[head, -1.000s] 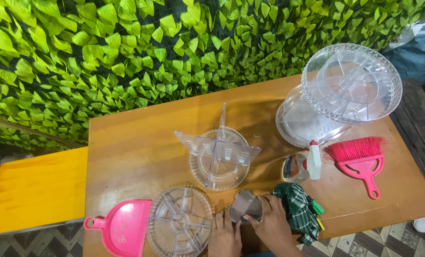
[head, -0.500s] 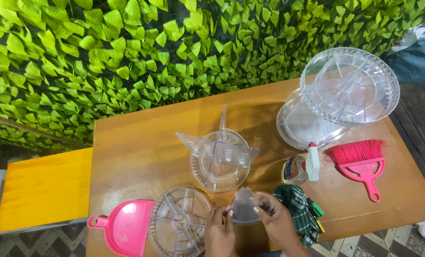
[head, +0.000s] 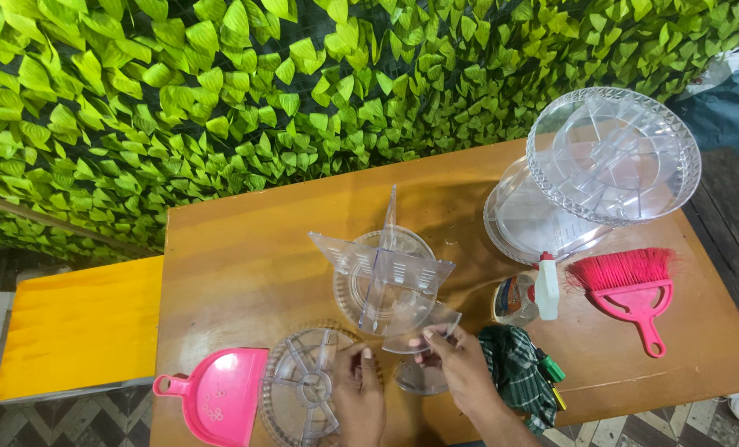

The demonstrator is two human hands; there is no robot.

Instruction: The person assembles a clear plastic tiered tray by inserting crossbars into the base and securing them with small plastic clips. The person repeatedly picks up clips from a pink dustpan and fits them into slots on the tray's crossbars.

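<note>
My right hand (head: 462, 371) pinches a clear curved plastic piece (head: 426, 324) and holds it against the base of a clear cross-shaped divider (head: 383, 273). The divider stands upright on a round clear tray (head: 349, 290) at the table's middle. Another small clear piece (head: 421, 379) lies under that hand. My left hand (head: 358, 396) grips the right rim of a round clear tray with spoke-like compartments (head: 299, 387), which lies flat near the front edge.
On the wooden table (head: 245, 265) lie a pink dustpan (head: 220, 399), a green checked cloth (head: 514, 372), a spray bottle (head: 533, 294) and a pink brush (head: 630, 290). Stacked large clear trays (head: 611, 157) stand back right. A leaf wall (head: 220, 99) is behind, a yellow bench (head: 79, 327) to the left.
My right hand has lifted the clear curved piece from the table up to the cross-shaped divider. My left hand has shifted left onto the spoked tray's rim.
</note>
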